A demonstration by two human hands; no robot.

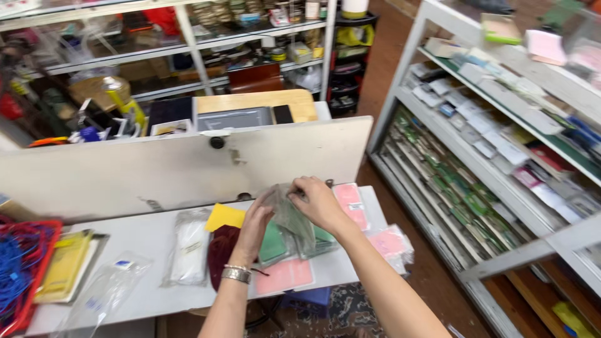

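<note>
Clear plastic sleeve (289, 216) (green card inside) pinched between both hands (319, 203).

Clear plastic packet (289, 213) held above green packets (273, 244), pink packets (285, 275) alongside on table.

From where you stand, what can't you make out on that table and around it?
Head view only:
- Clear bag: contents blurred, and both the left hand and right hand cover it.
- Green packets: partly under the bag.
- Dark red cloth: the left arm hides part.
- Red basket: cut by the left edge.
- Shelf items: too small and blurred.
</note>
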